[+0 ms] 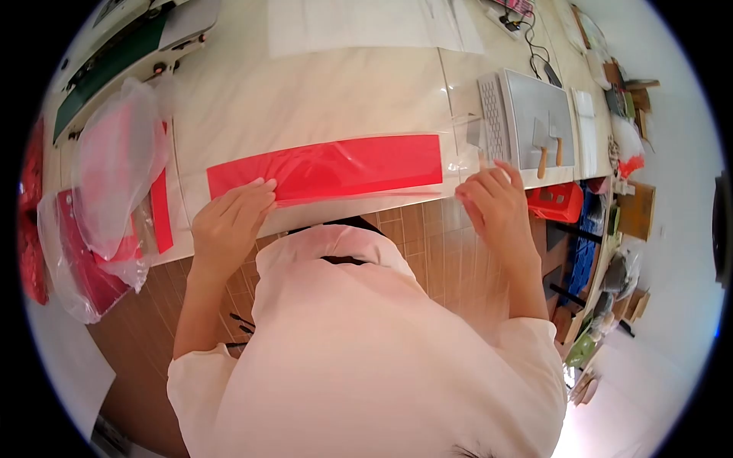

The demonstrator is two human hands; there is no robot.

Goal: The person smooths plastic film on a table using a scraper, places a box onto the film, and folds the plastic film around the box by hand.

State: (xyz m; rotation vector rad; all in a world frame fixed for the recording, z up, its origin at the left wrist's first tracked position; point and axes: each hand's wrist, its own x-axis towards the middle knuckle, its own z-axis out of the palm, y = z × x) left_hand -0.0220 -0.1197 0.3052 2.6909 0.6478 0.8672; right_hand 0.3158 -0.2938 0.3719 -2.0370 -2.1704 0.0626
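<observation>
A long red strip (343,164) in a clear plastic sleeve lies along the near edge of the pale table. My left hand (235,217) rests on the strip's left end, its fingers stretched out and flat. To the right of the strip, my right hand (495,195) has its fingers bent at the clear film (462,153) that extends past the strip's right end. The thumb and fingertips come close together there; what lies between them is too small to make out.
Plastic bags with red pieces (118,168) lie at the left, near a green-topped machine (114,72). White sheets (366,27) are at the back. A keyboard (495,118) and a grey board (538,114) with two wooden-handled scrapers (543,156) stand right. A red basket (556,202) sits below.
</observation>
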